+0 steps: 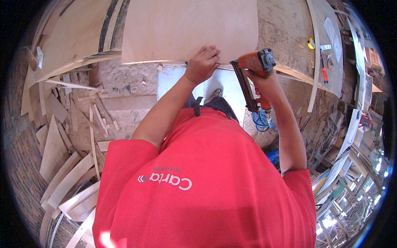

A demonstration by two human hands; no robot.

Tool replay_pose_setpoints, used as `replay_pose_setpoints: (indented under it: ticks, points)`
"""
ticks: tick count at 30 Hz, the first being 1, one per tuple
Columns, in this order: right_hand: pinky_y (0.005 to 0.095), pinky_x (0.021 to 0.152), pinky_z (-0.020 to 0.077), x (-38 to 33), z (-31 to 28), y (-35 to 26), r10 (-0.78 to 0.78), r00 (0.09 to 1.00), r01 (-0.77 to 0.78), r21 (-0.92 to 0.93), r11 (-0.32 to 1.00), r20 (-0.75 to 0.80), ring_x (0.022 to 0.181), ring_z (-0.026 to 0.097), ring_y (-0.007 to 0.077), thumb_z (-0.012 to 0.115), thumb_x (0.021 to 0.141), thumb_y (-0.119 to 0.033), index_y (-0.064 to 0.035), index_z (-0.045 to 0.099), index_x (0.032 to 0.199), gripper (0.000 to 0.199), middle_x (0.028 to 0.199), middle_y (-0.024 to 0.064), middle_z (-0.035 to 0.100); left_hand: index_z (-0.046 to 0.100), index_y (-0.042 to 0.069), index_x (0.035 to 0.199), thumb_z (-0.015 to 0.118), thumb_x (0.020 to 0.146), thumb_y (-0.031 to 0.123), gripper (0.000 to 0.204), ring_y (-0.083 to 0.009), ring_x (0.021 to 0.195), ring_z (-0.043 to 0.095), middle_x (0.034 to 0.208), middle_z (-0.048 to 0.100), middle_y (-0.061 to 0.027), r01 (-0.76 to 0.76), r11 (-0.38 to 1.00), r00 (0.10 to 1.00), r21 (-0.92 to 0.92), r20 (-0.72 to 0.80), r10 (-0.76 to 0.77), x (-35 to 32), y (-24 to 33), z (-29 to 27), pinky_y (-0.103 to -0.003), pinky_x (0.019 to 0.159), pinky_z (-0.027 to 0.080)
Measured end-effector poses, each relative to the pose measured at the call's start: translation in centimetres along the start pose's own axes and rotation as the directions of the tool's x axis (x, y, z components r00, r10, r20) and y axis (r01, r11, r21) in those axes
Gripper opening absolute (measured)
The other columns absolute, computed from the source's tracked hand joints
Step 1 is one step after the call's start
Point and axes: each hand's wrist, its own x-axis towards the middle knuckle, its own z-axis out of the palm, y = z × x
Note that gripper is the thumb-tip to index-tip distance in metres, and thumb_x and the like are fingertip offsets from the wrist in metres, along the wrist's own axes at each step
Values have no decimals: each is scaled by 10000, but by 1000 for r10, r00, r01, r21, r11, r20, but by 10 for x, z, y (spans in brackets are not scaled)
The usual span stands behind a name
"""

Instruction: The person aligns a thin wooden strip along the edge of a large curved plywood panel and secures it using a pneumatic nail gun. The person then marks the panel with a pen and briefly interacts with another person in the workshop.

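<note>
A large pale plywood sheet (186, 29) lies across the workbench in front of me. My left hand (203, 62) presses on its near edge with curled fingers. My right hand (261, 77) grips an orange pneumatic nail gun (255, 62), whose dark magazine (245, 86) slants down toward me. The gun's nose sits at the sheet's near edge, just right of my left hand. A blue coiled air hose (260, 120) hangs below the gun's handle. My red shirt fills the lower middle of the view.
Several plywood offcuts and strips (66, 136) litter the floor at left. A long board (318, 53) at right carries a yellow tape measure (311, 43) and a red-handled tool (324, 73). A white panel (173, 80) lies under the sheet's edge.
</note>
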Motion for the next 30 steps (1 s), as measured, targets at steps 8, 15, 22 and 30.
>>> replay_pose_setpoints:
  ticks: [8,15,22,30]
  points:
    - [302,444,406,7,8,14,-49,998,50,54,997,-32,499,509,94,803,870,-259,-70,703,992,247,632,-16,561,709,50,1100,732,836,200,305,-295,1316,560,1296,653,-101,7,1000,1000,17,-3,-7,0,4,-1,-475,1156,391]
    - [270,392,369,-1,7,10,-24,1000,26,111,993,-18,445,462,78,801,893,-238,-58,640,955,249,584,-40,488,724,113,1052,744,865,316,277,-279,1311,571,1311,663,-66,51,991,998,121,-32,-47,4,12,8,-499,1130,395]
    - [319,479,444,2,9,18,-15,999,17,70,997,-38,530,556,114,815,851,-308,-55,741,1023,315,676,13,637,735,116,1001,734,873,303,226,-282,1300,582,1287,679,-63,29,985,999,172,-50,-20,4,14,12,-505,1124,401]
    - [331,600,524,6,13,15,-55,997,55,0,998,-57,657,654,154,823,836,-299,-54,739,1101,371,842,64,730,736,107,1024,711,897,305,236,-282,1323,567,1316,668,-67,20,987,998,159,-54,-11,2,13,12,-507,1137,392]
